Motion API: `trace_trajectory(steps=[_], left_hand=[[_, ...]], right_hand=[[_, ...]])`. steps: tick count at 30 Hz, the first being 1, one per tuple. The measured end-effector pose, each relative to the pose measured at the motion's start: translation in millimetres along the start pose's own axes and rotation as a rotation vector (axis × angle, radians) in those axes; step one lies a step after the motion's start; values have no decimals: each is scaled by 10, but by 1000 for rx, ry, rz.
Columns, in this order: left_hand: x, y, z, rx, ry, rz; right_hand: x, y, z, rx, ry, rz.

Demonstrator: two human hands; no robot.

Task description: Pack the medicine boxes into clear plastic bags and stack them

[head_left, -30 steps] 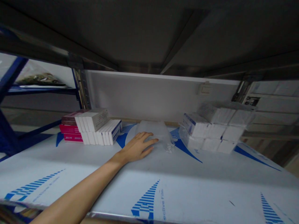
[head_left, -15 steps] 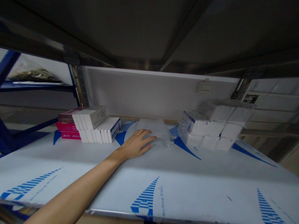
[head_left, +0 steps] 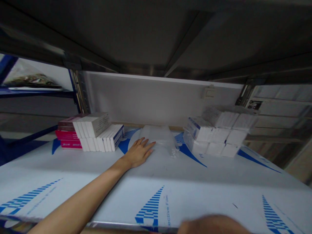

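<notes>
Clear plastic bag [head_left: 159,136] lies far back on the blue-printed white shelf [head_left: 170,185]. My left hand [head_left: 138,152] lies flat on its near edge, clasping nothing; pinching the film should beat sliding. Right hand [head_left: 214,226] blurred, grip unreadable.

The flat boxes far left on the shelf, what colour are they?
The flat boxes are magenta pink, seen best in the head view.

Blue lettering [head_left: 167,211] ending in "ective Film" is running sideways on the shelf sheet [head_left: 207,182], well nearer the viewer than the left hand's [head_left: 137,153] fingers [head_left: 147,146]. White print is showing on the pink boxes [head_left: 69,139] left of the fingers, too blurred to read. Print on the white boxes [head_left: 97,130] beside them is showing too small to read.
</notes>
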State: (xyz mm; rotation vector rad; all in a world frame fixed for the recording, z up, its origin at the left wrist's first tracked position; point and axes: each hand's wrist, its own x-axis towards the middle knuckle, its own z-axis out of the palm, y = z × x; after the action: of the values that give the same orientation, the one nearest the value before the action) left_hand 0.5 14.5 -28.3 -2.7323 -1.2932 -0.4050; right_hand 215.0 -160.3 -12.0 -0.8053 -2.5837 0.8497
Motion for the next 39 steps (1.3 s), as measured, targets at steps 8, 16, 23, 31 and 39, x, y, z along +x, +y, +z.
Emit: trace_trajectory(steps=[8,16,23,31,39], left_hand=[[-5,36,-40,-2,22,14],[17,16,-46,10,132,63],[12,35,-83,26,106,35],[8,93,-122,40,136,14],[18,93,-80,32,207,20]], right_hand=[[653,955,-1390,-574,662,-80],[508,1451,-905,-857,661,-36],[583,1443,-828,-870,624,87],[559,1365,-858,-900,639,62],[554,1116,-968,-852,811,20]])
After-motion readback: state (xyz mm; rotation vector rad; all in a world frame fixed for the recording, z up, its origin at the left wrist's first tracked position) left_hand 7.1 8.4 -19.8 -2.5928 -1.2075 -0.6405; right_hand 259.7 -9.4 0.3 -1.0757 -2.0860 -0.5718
